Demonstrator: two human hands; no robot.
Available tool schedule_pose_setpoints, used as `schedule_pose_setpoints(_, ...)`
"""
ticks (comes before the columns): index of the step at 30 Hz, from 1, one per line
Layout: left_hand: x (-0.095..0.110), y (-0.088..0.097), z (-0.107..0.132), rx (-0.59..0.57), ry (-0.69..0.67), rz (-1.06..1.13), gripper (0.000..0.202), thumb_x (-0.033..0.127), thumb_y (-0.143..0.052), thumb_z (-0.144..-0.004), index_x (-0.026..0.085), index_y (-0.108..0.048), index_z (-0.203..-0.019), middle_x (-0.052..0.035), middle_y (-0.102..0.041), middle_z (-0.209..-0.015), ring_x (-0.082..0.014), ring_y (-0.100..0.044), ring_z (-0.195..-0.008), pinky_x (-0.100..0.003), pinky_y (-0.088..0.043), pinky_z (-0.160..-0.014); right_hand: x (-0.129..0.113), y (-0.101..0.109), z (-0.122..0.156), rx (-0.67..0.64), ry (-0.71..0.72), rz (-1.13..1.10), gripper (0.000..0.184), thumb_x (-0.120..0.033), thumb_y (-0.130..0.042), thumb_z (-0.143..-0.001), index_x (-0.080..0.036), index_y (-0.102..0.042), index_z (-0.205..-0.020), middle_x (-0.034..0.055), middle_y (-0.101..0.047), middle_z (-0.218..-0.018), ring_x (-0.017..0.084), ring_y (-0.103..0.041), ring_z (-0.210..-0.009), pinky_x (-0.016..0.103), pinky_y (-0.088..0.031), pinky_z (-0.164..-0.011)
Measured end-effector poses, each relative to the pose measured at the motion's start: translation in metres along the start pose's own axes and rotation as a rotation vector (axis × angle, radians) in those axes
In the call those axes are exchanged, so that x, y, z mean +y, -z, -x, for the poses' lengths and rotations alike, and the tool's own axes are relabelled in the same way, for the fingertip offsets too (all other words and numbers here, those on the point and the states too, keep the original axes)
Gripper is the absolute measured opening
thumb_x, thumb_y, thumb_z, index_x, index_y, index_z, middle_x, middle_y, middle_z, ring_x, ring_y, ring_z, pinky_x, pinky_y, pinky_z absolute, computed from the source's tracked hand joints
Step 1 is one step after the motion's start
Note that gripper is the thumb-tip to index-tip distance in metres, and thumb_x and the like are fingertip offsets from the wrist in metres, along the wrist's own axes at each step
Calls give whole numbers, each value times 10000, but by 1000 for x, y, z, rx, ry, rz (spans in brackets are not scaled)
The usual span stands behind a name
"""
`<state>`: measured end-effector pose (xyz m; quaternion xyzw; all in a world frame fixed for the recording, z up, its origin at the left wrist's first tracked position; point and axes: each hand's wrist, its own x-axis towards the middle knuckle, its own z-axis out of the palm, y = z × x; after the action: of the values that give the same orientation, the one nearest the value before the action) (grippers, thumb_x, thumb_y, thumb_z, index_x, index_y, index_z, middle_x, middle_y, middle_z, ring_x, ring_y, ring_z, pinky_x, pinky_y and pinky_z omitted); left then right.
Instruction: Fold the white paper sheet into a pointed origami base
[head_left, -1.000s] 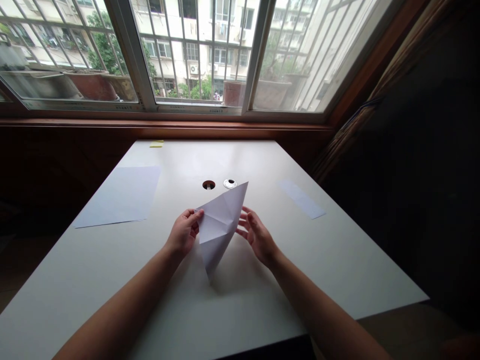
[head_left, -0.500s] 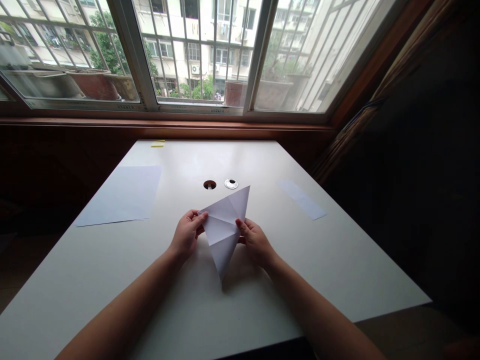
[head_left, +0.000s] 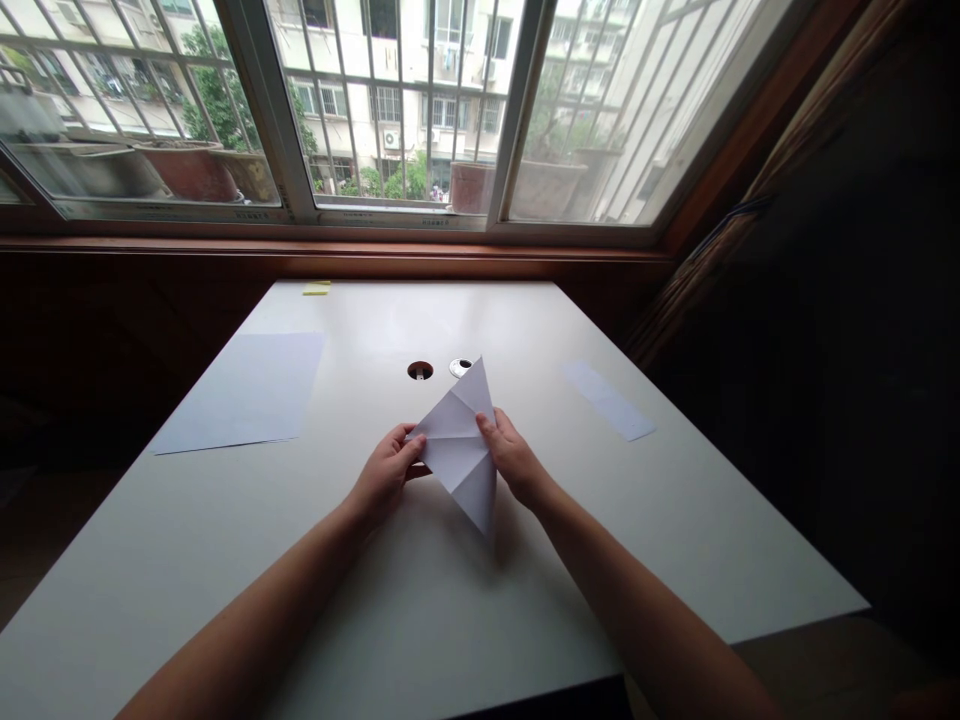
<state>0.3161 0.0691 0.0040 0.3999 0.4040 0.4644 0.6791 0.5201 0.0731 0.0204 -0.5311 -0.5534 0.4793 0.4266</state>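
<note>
White table [head_left: 420,620] | left hand [head_left: 390,466], right hand [head_left: 517,460] | angled inward, pinching folded paper [head_left: 454,425]

Single view, from the camera worn on my head: it faces forward and down across the table [head_left: 405,620] at close range, my forearms [head_left: 262,590] cut off by the lower edge, my fingers [head_left: 487,430] near the centre, and the window [head_left: 405,110] beyond the table's far edge spanning the top.

A room, apparently in a home: a white table [head_left: 360,640] before a sliding window [head_left: 517,110]; beyond the window, plant pots [head_left: 187,172], metal bars [head_left: 430,100] and an apartment building [head_left: 349,55]; right of the window, a tied-back curtain [head_left: 799,150].
</note>
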Motion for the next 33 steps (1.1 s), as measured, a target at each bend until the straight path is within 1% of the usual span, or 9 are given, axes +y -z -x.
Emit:
schedule_pose_setpoints(5, -2, -2, -2, -11, -24, 46, 447, 430, -730, -779, 176, -574, -1112, -41, -666, -899, -160, -639, -750, -294, -544, -711, 1, 1, -7, 9, 34, 86, 554, -613, -499, -892, -235, -482, -1296, 86, -641, -1184, 270, -597, -1087, 379, -489, -908)
schedule_pose_setpoints(11, 1, -3, 1, -2, -13, 102, 447, 372, -735, -786, 177, -561, -1148, -54, -670, -933, -157, -637, -765, -299, -546, -727, -2, 1, -8, 9, 42, 88, 625, -553, -577, -866, -249, -421, -1390, 94, -626, -1242, 293, -592, -1125, 399, -499, -910)
schedule_pose_setpoints(15, 2, 0, 1, -10, 3, 126, 519, 381, -724, -790, 214, -518, -1237, -61, -682, -1005, -177, -660, -803, -324, -561, -720, -4, 4, -11, -9, 10, 22, 695, -551, -594, -857, -238, -370, -1436, 101, -643, -1220, 276, -638, -1038, 386, -525, -864)
schedule_pose_setpoints(19, 3, 5, -1, 41, 16, 133, 552, 349, -751, -774, 202, -512, -1249, -66, -708, -973, -171, -683, -797, -267, -548, -659, -2, 11, -16, -7, -28, -150, 721, -537, -603, -860, -229, -335, -1453, 95, -681, -1139, 256, -671, -961, 372, -549, -822)
schedule_pose_setpoints(20, 4, 6, -2, 59, 20, 143, 539, 326, -766, -762, 191, -527, -1226, -77, -715, -994, -172, -694, -819, -256, -548, -675, -1, 14, -18, -1, -29, -202, 718, -526, -615, -856, -231, -339, -1450, 91, -686, -1130, 252, -674, -956, 366, -553, -819)
schedule_pose_setpoints(22, 6, 9, -3, 71, 24, 173, 482, 280, -789, -739, 167, -565, -1150, -109, -717, -1070, -191, -708, -912, -271, -556, -775, 1, 19, -20, 20, -26, -286, 709, -501, -642, -845, -237, -357, -1438, 79, -698, -1101, 243, -679, -934, 353, -558, -807)
schedule_pose_setpoints(25, 6, 11, -2, -10, 42, 194, 389, 244, -795, -730, 137, -606, -1053, -156, -701, -1144, -255, -681, -1065, -365, -517, -969, 5, 27, -22, 74, -38, -340, 681, -479, -661, -838, -252, -388, -1419, 59, -714, -1039, 232, -686, -881, 331, -566, -758)
schedule_pose_setpoints(28, 1, 8, -1, -85, 43, 100, 378, 253, -794, -740, 135, -622, -1054, -164, -696, -1151, -286, -660, -1105, -443, -482, -1026, 10, 32, -24, 134, -42, -376, 637, -464, -663, -839, -270, -416, -1393, 52, -711, -1066, 229, -687, -900, 314, -571, -734)
schedule_pose_setpoints(33, -7, 5, -1, -93, -143, -236, 381, 334, -732, -817, 172, -595, -1134, -140, -655, -1208, -280, -642, -1120, -472, -491, -997, 18, 30, -26, 186, -69, -450, 570, -442, -642, -844, -265, -445, -1349, 42, -699, -1091, 217, -681, -909, 313, -579, -734)
